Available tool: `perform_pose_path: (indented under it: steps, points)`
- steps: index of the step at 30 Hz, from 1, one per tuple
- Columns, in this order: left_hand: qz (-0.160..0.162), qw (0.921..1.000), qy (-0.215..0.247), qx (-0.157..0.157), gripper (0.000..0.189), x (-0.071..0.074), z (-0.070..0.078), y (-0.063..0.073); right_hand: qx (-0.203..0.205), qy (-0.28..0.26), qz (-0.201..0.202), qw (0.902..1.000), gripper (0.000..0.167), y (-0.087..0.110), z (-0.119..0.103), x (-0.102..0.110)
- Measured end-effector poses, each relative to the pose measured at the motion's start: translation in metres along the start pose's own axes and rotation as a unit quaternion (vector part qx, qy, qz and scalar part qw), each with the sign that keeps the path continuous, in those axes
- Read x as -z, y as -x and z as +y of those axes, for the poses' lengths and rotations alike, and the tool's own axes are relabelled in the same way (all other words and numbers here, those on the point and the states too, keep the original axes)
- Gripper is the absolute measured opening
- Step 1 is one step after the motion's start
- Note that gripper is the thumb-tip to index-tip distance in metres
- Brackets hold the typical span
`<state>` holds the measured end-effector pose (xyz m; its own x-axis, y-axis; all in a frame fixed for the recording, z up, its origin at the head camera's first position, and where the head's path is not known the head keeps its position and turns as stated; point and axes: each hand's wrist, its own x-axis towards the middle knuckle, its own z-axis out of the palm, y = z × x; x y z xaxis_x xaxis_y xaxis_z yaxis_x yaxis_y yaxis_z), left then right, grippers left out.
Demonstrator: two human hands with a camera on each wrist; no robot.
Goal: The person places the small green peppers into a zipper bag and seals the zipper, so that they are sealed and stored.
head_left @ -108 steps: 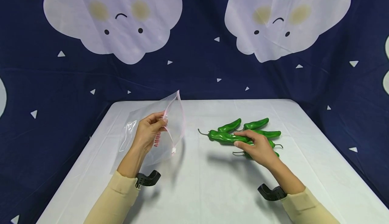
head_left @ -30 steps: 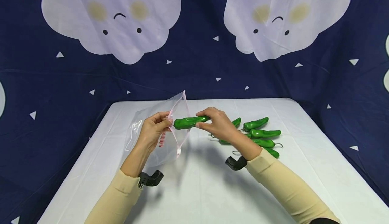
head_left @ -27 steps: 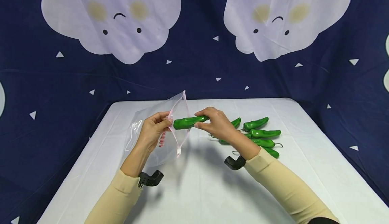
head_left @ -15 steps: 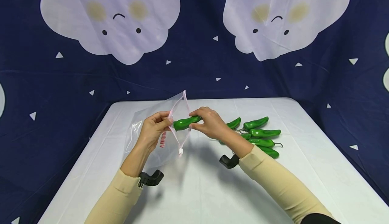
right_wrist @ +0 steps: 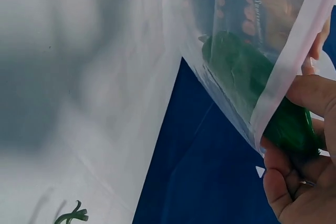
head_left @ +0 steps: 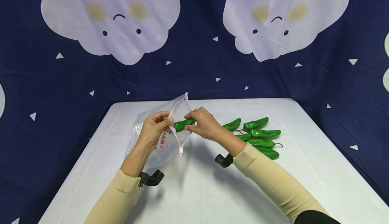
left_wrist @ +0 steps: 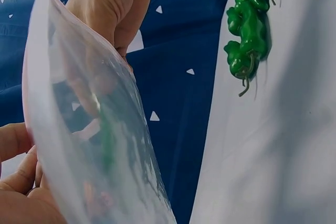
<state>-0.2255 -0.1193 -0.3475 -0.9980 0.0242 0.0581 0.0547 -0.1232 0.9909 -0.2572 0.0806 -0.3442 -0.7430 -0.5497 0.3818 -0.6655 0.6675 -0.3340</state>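
My left hand (head_left: 154, 129) pinches the pink-edged mouth of a clear zip bag (head_left: 152, 158), holding it up above the table with the mouth facing right. A green chili pepper (head_left: 181, 125) is gripped near one end by my right hand (head_left: 204, 124). In the right wrist view, much of that pepper (right_wrist: 231, 59) shows through the bag's film, while its near end (right_wrist: 294, 129) sits outside the rim between thumb and fingers. The left wrist view shows the pepper only as a green blur (left_wrist: 107, 135) behind the film.
Several more green peppers (head_left: 264, 143) lie in a loose group on the right of the white-covered table (head_left: 212, 187). A white slider (head_left: 181, 150) sits at the bag mouth's lower end. Behind the table hangs a dark blue cloth (head_left: 200, 72) with cloud faces.
My right hand has picked a pepper from the group and carried it left to the bag. Over the last second the pepper has slid deeper into the mouth. My left hand has barely moved.
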Motion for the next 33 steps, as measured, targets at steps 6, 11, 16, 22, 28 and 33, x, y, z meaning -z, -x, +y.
perform_pose_path:
  steps: [6,11,16,22,28,33]
  points:
    - [-0.004,1.0,0.005,-0.005,0.037,0.0,0.001,0.001,0.005,0.019,-0.011,0.9998,0.034,-0.005,-0.003,-0.004]
    - [-0.001,1.0,0.002,-0.008,0.037,-0.001,0.002,0.001,0.001,0.032,-0.026,0.9991,0.034,-0.01,-0.006,-0.007]
    - [0.004,0.9999,0.0,-0.01,0.032,-0.001,0.002,0.0,-0.003,0.045,-0.042,0.9981,0.034,-0.013,-0.009,-0.009]
    - [0.0,0.9999,0.006,-0.013,0.034,0.001,0.002,0.001,0.005,0.052,-0.05,0.9974,0.036,-0.016,-0.011,-0.01]
    - [0.009,0.9998,0.012,-0.013,0.034,0.003,0.003,0.002,0.004,0.039,-0.029,0.9988,0.034,-0.01,-0.011,-0.004]
    - [0.01,0.9998,0.01,-0.016,0.034,0.005,0.005,0.002,0.009,0.006,0.025,0.9996,0.032,0.0,-0.005,0.007]
